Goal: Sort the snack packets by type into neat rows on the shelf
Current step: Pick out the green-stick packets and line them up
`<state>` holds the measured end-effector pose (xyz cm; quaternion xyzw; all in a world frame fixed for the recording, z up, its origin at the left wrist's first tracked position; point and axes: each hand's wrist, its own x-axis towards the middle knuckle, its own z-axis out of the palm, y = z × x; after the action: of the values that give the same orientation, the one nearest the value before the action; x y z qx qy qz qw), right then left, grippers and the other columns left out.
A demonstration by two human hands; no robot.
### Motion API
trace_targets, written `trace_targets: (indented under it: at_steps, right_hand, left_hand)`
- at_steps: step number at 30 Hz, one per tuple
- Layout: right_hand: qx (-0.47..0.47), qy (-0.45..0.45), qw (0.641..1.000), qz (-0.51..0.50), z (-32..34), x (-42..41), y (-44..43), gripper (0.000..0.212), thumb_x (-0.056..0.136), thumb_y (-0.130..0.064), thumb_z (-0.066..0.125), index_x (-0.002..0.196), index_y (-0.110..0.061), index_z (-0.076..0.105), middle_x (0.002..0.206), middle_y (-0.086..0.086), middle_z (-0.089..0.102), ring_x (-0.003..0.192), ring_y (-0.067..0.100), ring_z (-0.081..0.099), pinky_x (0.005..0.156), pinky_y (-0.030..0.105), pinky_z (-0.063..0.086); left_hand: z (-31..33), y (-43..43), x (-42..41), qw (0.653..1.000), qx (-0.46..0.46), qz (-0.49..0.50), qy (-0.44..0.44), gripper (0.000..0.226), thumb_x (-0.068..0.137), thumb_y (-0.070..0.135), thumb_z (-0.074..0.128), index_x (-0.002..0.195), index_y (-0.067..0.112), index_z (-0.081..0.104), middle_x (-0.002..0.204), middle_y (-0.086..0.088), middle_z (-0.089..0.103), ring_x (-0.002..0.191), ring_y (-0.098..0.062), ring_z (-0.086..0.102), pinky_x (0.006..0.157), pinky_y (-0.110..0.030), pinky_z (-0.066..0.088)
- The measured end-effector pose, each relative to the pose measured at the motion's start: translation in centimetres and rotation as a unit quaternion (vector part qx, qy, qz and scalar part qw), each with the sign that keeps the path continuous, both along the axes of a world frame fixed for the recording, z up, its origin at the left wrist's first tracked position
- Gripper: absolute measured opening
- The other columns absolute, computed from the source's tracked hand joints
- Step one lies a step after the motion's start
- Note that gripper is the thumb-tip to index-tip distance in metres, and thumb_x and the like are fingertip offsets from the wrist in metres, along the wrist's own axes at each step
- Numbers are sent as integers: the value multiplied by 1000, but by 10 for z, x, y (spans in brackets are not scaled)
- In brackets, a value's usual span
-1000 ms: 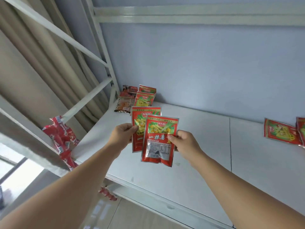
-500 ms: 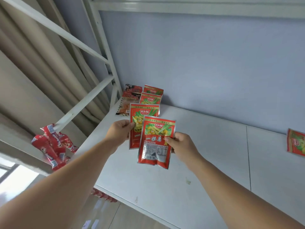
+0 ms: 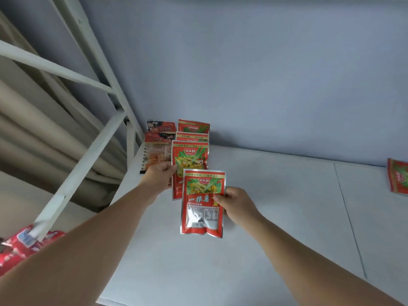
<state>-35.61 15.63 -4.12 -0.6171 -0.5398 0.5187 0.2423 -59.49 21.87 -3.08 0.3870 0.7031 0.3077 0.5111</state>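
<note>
My left hand (image 3: 159,176) grips the left edge of a red-and-green snack packet (image 3: 191,159), held just in front of two matching packets (image 3: 193,128) lined up toward the back wall. My right hand (image 3: 234,205) pinches the right edge of a second red-and-green packet (image 3: 202,202), nearer to me and overlapping the first. Left of that row lie two dark orange packets (image 3: 159,140) in the shelf's back left corner. One more red-and-green packet (image 3: 397,178) lies at the far right edge of the white shelf (image 3: 276,195).
White metal uprights and a diagonal brace (image 3: 84,164) frame the shelf's left end, with a beige curtain behind. Red packets (image 3: 24,244) hang or lie below the brace at lower left. The blue wall closes the shelf's back.
Both hands have carried their packets forward toward the row in the back left corner. The view has turned left, so the far-right packets have slid toward the frame's edge.
</note>
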Motion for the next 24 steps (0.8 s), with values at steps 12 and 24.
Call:
trace_targets:
  at_steps: [12,24]
  right_hand:
    - [-22,-8,994,-103,-25,-87,42,9,96,-27,67,89,-31,69,82,-20,70,73,0,69,62,16,51]
    - [2,-101,988,-120,-33,-94,44,16,94,-40,67,96,-24,63,83,-19,67,68,1,66,58,15,46]
  left_hand:
    - [-24,56,-43,996,-11,-81,40,27,108,27,48,98,21,72,92,-3,79,85,-21,77,72,-35,63]
    - [-24,52,-45,990,7,-127,59,24,108,31,45,108,25,68,98,-3,76,93,-26,75,87,-49,62]
